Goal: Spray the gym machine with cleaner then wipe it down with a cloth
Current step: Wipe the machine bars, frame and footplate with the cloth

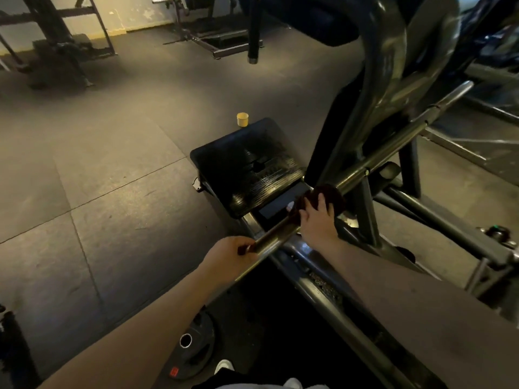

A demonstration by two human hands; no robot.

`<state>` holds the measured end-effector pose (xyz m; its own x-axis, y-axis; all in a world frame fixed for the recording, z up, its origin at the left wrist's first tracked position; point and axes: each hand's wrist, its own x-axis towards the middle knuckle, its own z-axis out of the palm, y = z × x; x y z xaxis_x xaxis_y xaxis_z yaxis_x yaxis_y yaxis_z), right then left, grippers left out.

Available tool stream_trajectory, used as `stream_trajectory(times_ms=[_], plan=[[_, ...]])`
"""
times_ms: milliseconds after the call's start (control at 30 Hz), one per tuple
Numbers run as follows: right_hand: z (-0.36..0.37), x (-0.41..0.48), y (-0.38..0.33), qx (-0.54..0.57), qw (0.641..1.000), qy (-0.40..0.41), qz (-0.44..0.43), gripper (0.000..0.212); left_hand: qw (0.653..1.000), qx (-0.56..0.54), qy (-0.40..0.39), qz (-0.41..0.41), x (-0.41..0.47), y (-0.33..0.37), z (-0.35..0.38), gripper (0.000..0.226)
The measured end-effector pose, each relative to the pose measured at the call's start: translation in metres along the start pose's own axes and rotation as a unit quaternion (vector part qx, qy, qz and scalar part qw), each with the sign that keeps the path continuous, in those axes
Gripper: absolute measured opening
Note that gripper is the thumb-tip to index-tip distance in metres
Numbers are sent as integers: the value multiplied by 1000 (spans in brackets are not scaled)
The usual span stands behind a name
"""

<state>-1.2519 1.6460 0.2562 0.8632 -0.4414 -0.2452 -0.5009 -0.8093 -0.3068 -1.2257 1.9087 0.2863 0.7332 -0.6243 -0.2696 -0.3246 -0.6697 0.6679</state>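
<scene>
Wipe step, judged: wrap the cloth (pixel 328 193) snug round the chrome bar (pixel 280 234) and draw it full length, the far hand steadying. Right hand (pixel 317 220) fingers (pixel 323 204) curled over the cloth, pressing it to the bar beside the gym machine (pixel 387 66) upright. Left hand (pixel 233 256) gripped the bar's near end.

Room being left leftward
The right is being barred by the machine frame (pixel 387 80) and footplate (pixel 247 167); open floor (pixel 98 164) is being broken by a cup (pixel 242 119).
</scene>
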Motion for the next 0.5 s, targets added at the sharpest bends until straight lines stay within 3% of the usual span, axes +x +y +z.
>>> stream_trajectory(times_ms=[133,200,500], plan=[[7,-34,-31,241,967,40,72,55,998,42,-17,32,30,25,5,17],[16,-52,-43,328,938,10,111,56,998,58,-17,31,40,31,8,22],[-20,1,-15,446,871,82,189,62,996,78,-35,16,51,34,8,41]])
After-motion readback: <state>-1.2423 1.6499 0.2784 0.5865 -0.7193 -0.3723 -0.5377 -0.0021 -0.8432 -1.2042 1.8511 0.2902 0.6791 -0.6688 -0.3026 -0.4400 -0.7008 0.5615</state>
